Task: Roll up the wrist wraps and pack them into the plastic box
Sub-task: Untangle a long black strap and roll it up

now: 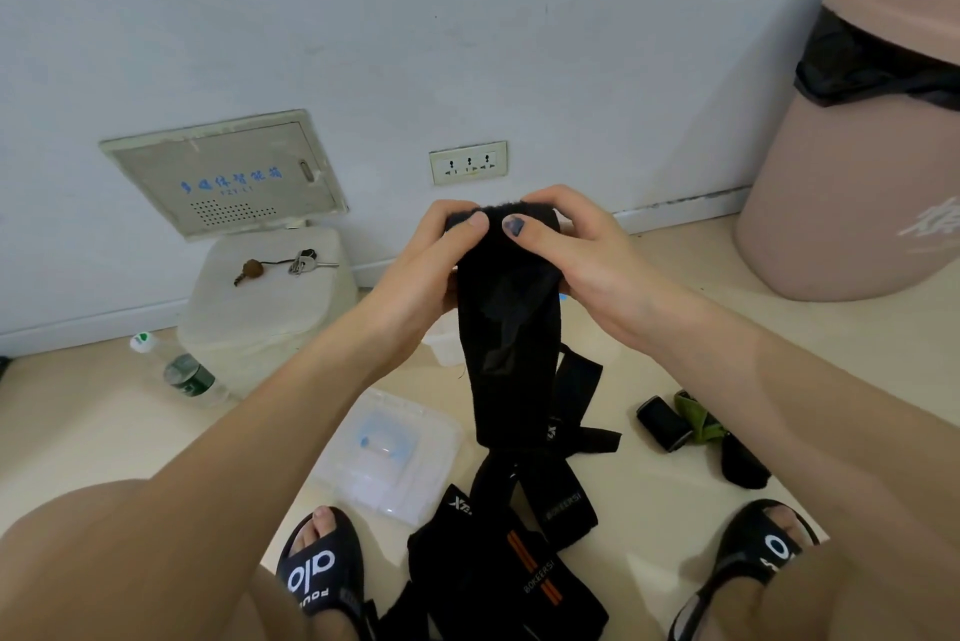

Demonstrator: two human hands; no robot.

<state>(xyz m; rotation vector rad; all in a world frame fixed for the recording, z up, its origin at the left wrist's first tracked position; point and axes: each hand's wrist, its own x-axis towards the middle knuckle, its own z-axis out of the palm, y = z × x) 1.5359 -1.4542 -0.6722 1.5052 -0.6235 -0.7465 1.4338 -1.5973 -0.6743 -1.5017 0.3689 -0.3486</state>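
A long black wrist wrap (511, 344) hangs in the air before me. My left hand (431, 261) and my right hand (582, 251) both pinch its top end, thumbs pressed on the curled edge. Its lower end with a thin strap dangles to the floor. More black wraps (509, 573), one with orange stripes, lie in a heap between my feet. A rolled black wrap (665, 425) lies on the floor at the right beside a green-and-black one (698, 419). The clear plastic box's lid (395, 458) lies flat on the floor, and part of the box (447, 344) shows behind my left wrist.
A white stool (260, 323) with keys (306, 261) on it stands at the wall on the left, a water bottle (182, 370) lying beside it. A pink bin (857, 147) with a black liner fills the right. My sandalled feet (322, 567) flank the heap.
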